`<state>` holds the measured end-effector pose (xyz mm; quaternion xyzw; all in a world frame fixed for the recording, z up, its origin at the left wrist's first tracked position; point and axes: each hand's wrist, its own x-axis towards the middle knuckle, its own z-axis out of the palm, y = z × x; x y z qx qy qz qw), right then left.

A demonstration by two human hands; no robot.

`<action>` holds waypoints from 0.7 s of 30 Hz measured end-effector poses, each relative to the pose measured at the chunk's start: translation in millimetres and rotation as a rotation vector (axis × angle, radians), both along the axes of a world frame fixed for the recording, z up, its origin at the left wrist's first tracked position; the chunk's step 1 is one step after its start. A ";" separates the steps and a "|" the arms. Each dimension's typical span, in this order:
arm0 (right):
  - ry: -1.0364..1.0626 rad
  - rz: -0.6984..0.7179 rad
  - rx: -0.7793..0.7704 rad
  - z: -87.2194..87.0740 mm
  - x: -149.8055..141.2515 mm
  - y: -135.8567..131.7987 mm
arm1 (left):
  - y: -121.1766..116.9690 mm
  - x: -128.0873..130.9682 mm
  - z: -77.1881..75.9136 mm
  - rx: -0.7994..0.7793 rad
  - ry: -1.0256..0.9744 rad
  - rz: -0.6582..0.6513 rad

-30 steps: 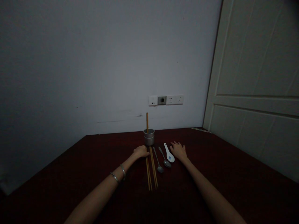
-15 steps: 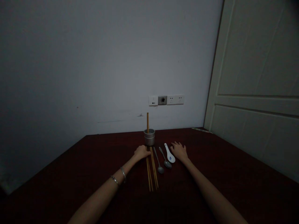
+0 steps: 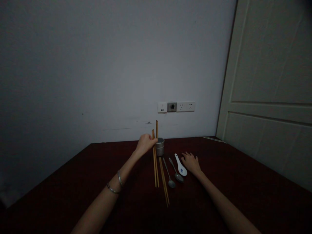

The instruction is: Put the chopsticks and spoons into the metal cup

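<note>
My left hand (image 3: 147, 143) is closed round the upper part of a pair of wooden chopsticks (image 3: 156, 169), held steeply with their tops showing above the fingers. Just behind it stands a grey metal cup (image 3: 160, 150), with more chopsticks (image 3: 157, 128) upright in it. A second pair of chopsticks (image 3: 164, 182) lies on the table, and to its right are a long-handled metal spoon (image 3: 171, 184), another metal spoon (image 3: 179, 177) and a white ceramic spoon (image 3: 181, 169) with a blue mark. My right hand (image 3: 191, 162) rests on the table beside the ceramic spoon, fingers spread, holding nothing.
The dark red table (image 3: 109, 182) meets a pale wall (image 3: 122, 65) at its back edge. Sockets and a switch (image 3: 176, 107) are set in the wall above the cup. A panelled door (image 3: 268, 84) stands on the right.
My left hand has lifted the left pair of chopsticks off the table, raising them toward the cup. My right hand stays beside the ceramic spoon. The whole view has shifted slightly.
</note>
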<state>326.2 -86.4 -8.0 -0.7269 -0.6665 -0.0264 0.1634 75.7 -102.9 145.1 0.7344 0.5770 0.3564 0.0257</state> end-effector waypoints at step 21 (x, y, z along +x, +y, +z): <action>0.430 0.003 0.224 25.0 12.5 3.6 | -14.6 -0.2 20.8 0.211 -0.049 0.013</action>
